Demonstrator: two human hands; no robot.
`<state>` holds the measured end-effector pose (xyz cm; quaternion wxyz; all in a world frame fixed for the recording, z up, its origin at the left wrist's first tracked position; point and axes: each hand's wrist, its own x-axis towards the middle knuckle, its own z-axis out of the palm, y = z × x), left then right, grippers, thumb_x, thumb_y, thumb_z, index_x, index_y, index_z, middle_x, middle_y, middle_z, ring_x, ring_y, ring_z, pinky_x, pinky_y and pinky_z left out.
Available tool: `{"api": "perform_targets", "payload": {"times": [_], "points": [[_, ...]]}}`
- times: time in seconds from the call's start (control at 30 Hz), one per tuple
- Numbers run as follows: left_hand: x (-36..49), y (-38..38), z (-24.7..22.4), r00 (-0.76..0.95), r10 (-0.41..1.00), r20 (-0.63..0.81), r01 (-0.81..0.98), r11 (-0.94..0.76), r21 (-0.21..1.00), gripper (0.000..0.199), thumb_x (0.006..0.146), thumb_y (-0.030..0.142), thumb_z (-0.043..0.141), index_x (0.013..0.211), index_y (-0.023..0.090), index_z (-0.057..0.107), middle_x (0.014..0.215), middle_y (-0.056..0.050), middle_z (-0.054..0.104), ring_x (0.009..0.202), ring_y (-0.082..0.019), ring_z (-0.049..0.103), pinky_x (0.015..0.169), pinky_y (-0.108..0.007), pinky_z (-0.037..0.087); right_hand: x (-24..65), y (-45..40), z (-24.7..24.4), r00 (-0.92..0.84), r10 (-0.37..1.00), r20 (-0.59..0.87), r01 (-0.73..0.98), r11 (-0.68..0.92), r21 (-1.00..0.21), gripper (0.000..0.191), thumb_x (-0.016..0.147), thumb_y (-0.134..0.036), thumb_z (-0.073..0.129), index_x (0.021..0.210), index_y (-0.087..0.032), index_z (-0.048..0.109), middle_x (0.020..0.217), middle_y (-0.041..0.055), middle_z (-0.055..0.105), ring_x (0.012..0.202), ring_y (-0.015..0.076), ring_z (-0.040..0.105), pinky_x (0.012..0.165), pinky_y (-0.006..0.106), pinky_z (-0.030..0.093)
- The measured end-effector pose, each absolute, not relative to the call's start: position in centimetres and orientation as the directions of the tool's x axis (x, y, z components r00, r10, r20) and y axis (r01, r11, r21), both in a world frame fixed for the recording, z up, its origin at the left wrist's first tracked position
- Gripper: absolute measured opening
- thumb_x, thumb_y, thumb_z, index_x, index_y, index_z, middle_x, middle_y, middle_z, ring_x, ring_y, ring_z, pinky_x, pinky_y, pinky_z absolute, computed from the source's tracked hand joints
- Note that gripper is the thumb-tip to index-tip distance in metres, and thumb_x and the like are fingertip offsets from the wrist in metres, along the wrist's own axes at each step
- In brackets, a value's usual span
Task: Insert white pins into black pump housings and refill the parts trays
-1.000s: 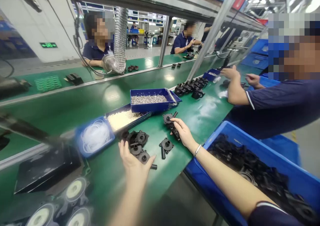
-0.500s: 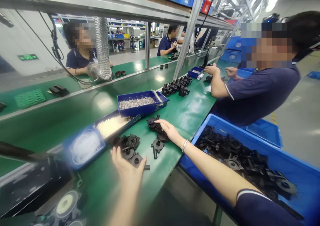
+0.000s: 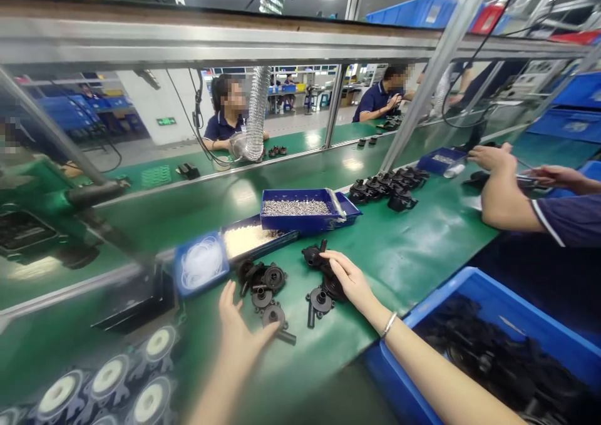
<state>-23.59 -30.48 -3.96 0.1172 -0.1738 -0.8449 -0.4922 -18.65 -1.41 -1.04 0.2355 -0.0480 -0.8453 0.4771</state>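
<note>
On the green table lie two groups of black round plastic parts with short pipes. My left hand point(image 3: 241, 325) is open, fingers spread, beside the left group; its thumb is next to the nearest black part point(image 3: 273, 317). My right hand point(image 3: 350, 280) rests over the right group, its fingertips at a black housing point(image 3: 312, 256); the fingers are together and part of what lies under the palm is hidden. Just in front of that hand sits another black part with a pipe point(image 3: 321, 301).
Behind the parts stand a blue tray of small metal pieces point(image 3: 300, 221), a tray of cream pieces point(image 3: 248, 240) and one of clear rings point(image 3: 201, 262). Round white-centred parts point(image 3: 110, 375) lie lower left. A blue crate point(image 3: 474, 278) is at right, below a co-worker's arm point(image 3: 507, 193).
The view has turned left and up, so the table and parts appear further right and lower. My left hand has drawn slightly back from the left group. My right hand stays at the right group.
</note>
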Motion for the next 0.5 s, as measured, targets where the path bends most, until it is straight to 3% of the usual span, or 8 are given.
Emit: {"api": "perform_targets", "payload": {"times": [0.17,0.27,0.4,0.5], "points": [[-23.6,-30.8,-4.0,-0.888,0.218,0.405,0.458,0.508,0.730,0.105,0.069,0.051,0.076,0.149,0.020,0.015,0.151,-0.017,0.024,0.138,-0.035,0.033,0.104,-0.055,0.048,-18.6,-1.7,-1.0,-0.882,0.218,0.418,-0.202,0.626,-0.753,0.031,0.100,-0.039,0.042,0.115,-0.029,0.067,0.123,0.0037,0.065,0.121,0.0237,0.052,0.107,0.045,0.035],[-23.7,-30.8,-3.9,-0.882,0.225,0.414,0.467,0.530,0.708,0.104,0.070,0.051,0.076,0.148,0.019,0.015,0.149,-0.018,0.025,0.137,-0.035,0.034,0.104,-0.054,0.048,-18.1,-1.9,-0.2,-0.861,0.242,0.448,-0.197,0.654,-0.731,0.030,0.100,-0.037,0.041,0.114,-0.028,0.067,0.128,0.0049,0.061,0.124,0.0239,0.049,0.108,0.046,0.034],[-23.4,-30.9,-3.3,-0.887,0.232,0.400,0.460,0.530,0.712,0.100,0.073,0.048,0.074,0.147,0.018,0.015,0.149,-0.018,0.024,0.138,-0.035,0.033,0.104,-0.053,0.048,-14.7,0.6,1.1,-0.823,0.275,0.497,-0.159,0.729,-0.666,0.030,0.098,-0.037,0.044,0.120,-0.026,0.062,0.133,0.0083,0.054,0.124,0.0242,0.049,0.099,0.041,0.045],[-23.0,-30.8,-2.8,-0.890,0.256,0.378,0.456,0.532,0.713,0.095,0.076,0.044,0.072,0.147,0.019,0.014,0.150,-0.018,0.024,0.137,-0.033,0.034,0.106,-0.053,0.046,-9.0,4.8,-0.2,-0.749,0.348,0.564,-0.022,0.838,-0.546,0.026,0.094,-0.039,0.049,0.108,-0.022,0.063,0.116,0.0109,0.061,0.110,0.0262,0.057,0.094,0.042,0.047]]}}
